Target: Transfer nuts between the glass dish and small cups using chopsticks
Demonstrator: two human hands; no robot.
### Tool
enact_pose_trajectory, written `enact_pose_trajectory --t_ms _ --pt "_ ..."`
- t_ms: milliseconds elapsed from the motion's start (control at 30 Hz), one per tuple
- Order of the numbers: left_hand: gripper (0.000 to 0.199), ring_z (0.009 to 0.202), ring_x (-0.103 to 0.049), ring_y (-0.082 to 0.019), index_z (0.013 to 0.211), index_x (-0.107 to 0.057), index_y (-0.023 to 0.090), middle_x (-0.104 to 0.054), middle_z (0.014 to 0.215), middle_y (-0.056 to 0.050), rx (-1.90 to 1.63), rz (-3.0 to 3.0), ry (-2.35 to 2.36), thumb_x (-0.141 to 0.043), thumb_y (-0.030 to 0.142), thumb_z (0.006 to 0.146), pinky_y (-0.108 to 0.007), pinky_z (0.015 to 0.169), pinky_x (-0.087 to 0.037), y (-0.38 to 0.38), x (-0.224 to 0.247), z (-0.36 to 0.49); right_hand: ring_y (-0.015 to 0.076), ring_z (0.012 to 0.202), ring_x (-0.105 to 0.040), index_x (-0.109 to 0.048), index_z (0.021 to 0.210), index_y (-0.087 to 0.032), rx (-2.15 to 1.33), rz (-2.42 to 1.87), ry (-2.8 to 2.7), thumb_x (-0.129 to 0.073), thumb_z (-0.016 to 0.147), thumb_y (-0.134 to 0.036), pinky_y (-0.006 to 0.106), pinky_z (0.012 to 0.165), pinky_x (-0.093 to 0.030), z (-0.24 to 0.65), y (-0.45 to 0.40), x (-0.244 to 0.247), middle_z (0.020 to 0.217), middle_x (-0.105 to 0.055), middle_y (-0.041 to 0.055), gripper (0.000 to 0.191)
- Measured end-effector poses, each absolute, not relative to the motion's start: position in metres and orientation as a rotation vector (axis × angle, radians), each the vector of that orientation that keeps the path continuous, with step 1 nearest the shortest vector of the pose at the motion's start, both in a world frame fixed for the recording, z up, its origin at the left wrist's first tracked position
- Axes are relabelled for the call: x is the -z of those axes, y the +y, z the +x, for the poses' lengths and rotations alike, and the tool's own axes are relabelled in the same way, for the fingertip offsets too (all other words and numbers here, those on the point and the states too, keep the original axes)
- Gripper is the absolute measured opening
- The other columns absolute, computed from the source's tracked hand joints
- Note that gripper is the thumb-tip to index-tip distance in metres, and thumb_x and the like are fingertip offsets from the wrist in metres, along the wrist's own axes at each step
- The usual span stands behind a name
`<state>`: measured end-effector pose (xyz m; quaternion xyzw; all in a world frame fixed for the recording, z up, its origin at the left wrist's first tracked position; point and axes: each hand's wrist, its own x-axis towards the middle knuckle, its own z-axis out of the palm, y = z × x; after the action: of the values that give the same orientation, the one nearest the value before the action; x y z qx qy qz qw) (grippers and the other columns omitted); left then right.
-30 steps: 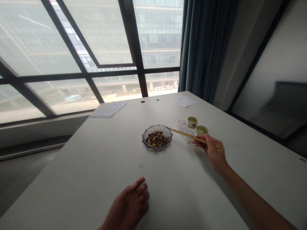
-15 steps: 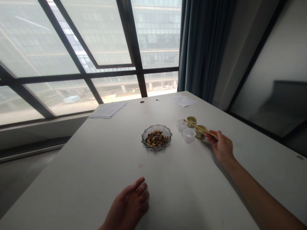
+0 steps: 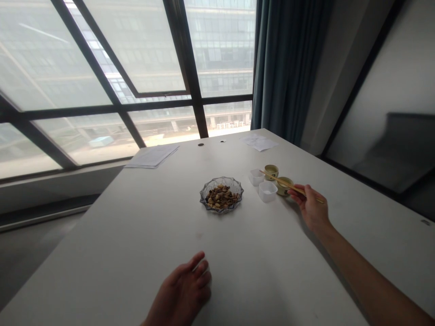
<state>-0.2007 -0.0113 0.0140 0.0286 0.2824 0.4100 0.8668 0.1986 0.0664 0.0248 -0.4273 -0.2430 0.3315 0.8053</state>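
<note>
My right hand is closed on a pair of wooden chopsticks. Their tips are over a small clear plastic cup, and the shafts cross above two small olive-green cups: the far one and the near one. A second clear plastic cup stands in front of the first. Left of these is a faceted glass bowl holding a heap of mixed brown and pale pieces, perhaps nuts or beans. Toward the near edge, my left hand rests palm sideways, empty, its fingers loosely bent.
A white table carries everything. Stacked papers lie at its far left, more sheets at the far right. Beyond are a window and a blue curtain. Two small round dark spots mark the table's far side.
My right hand has shifted very slightly left with the chopsticks, whose tips stay over the far plastic cup. My left hand keeps its place.
</note>
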Motion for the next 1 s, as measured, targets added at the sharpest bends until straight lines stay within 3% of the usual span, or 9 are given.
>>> enact_pose_trajectory --t_ms 333,1000 --pt "0.024 0.065 -0.048 -0.012 0.097 -0.064 0.016 -0.055 0.079 0.002 -0.861 0.060 0.579 -0.077 0.013 0.077 -0.025 0.057 -0.038 -0.011 -0.016 -0.199 0.0221 0.073 -0.074 -0.078 0.096 -0.015 -0.722 -0.955 -0.980 -0.064 0.094 -0.050 0.034 0.068 -0.061 0.153 0.039 -0.039 0.081 -0.077 0.0103 0.038" --pt "0.023 0.065 -0.048 -0.012 0.097 -0.064 0.016 -0.055 0.079 0.002 -0.859 0.077 0.578 -0.075 0.013 0.078 -0.025 0.056 -0.037 -0.010 -0.014 -0.199 0.0200 0.069 -0.072 -0.077 0.095 -0.015 -0.855 -1.039 -1.228 -0.061 0.095 -0.052 0.033 0.069 -0.060 0.117 0.042 -0.031 0.076 -0.076 0.0083 0.040"
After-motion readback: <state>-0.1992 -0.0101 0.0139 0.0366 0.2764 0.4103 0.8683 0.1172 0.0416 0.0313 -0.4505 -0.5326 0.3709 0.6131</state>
